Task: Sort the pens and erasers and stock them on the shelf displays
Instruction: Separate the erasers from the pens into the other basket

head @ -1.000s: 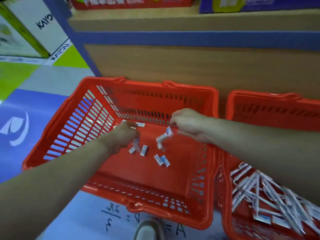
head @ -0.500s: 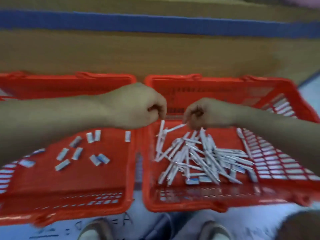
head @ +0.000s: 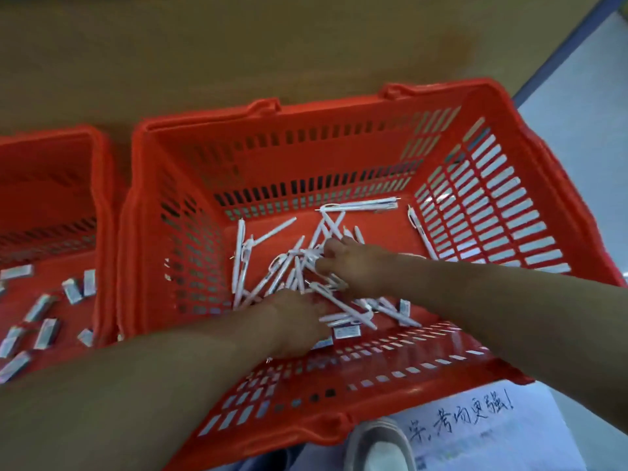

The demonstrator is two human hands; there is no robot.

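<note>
The left hand (head: 295, 322) is plunged knuckles-up into the near edge of a heap of slim white plastic pens (head: 272, 273). Its fingertips are buried, so I cannot tell whether it pinches anything. The right hand (head: 355, 266) sits just beyond it in the middle of the heap, fingers bent down among the barrels, and I cannot tell whether they close on one either.

A second ago both hands were over the left basket letting erasers go, and half a second ago they hung as loose fists above the pens. Now they are down in the pile, which I take as one round finished and the next begun.

The pens lie criss-crossed on the floor of a large red slotted plastic basket (head: 492, 205) on the right, with a few strays along its far and right walls. Some small blue-and-white sleeved erasers (head: 346, 332) show under the pens at the near side, just beside the left hand, so this basket is not yet all pens.

Right beside it on the left, a second red plastic basket (head: 102, 198) holds only sorted erasers (head: 44, 311), scattered loose. Behind both runs a plain brown wooden shelf base (head: 238, 45). Nearest me are a grey shoe (head: 377, 447) and a white handwritten sheet (head: 475, 426). Sorting looks well along but unfinished, and I would say stocking has not started.
</note>
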